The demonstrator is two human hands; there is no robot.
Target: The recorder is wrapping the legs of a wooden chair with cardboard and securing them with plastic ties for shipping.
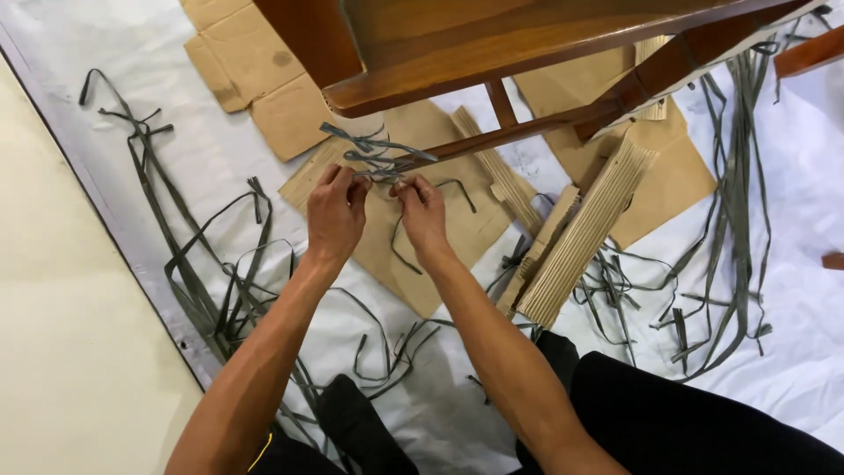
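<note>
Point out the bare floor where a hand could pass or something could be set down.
Free: the cream floor left of the white sheet, and the sheet's right part beyond the long grey straps. Crowded: around the left hand and right hand, where strap tangles, cardboard and the wooden chair pile up.

Both bare arms reach forward, left hand (335, 214) and right hand (423, 214) close together, fingers seemingly pinched.

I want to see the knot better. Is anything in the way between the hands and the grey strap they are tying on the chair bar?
Nothing visible is. The left hand and right hand both already pinch the grey strap at the wooden chair's lower rail, with the cardboard lying flat underneath.
</note>
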